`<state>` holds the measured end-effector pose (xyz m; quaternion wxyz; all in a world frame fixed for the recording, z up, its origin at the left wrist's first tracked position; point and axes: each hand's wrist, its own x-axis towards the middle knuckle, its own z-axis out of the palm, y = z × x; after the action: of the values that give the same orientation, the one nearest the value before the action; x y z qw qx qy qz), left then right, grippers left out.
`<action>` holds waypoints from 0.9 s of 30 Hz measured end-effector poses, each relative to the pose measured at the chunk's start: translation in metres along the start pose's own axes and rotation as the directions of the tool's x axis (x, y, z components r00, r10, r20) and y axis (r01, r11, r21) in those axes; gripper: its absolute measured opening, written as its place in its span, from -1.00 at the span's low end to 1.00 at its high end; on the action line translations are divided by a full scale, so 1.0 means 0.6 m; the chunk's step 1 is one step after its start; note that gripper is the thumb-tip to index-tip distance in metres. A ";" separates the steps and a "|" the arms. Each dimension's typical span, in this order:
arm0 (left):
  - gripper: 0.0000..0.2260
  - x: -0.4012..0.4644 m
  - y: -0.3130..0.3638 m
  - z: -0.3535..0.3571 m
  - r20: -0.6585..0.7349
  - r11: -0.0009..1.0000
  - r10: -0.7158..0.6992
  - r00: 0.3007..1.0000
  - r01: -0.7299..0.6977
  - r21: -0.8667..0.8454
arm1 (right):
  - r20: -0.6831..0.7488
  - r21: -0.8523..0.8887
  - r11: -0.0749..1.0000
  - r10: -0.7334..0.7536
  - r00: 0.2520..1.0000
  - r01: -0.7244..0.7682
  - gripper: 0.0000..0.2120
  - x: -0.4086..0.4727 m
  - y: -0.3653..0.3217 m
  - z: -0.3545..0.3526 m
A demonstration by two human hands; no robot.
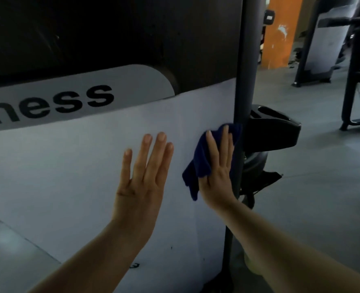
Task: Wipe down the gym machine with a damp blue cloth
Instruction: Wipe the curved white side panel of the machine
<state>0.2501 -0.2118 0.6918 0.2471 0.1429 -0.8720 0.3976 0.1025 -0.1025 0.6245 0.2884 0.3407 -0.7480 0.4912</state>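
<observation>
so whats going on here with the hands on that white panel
A person is wiping a gym machine. The right hand presses a dark blue cloth flat against the machine's white side panel, right beside the dark upright post at the panel's edge. The left hand is open with straight fingers against or just off the same panel, holding nothing. Large black lettering sits higher up on a grey band.

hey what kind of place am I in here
Most likely a gym. The white machine panel carries lettering ending in "ness", and more black-framed exercise machines stand on the grey floor behind.
</observation>
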 end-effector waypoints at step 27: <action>-0.10 -0.091 0.054 0.106 -0.024 0.970 0.183 0.983 -0.177 0.164 | -0.024 0.062 0.952 0.302 0.953 -0.300 -0.31 -0.174 0.025 0.098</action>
<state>0.2609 -0.2368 0.6063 0.2147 0.0748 -0.8413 0.4905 0.1477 -0.1296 0.5159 0.2128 0.2225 -0.7719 0.5562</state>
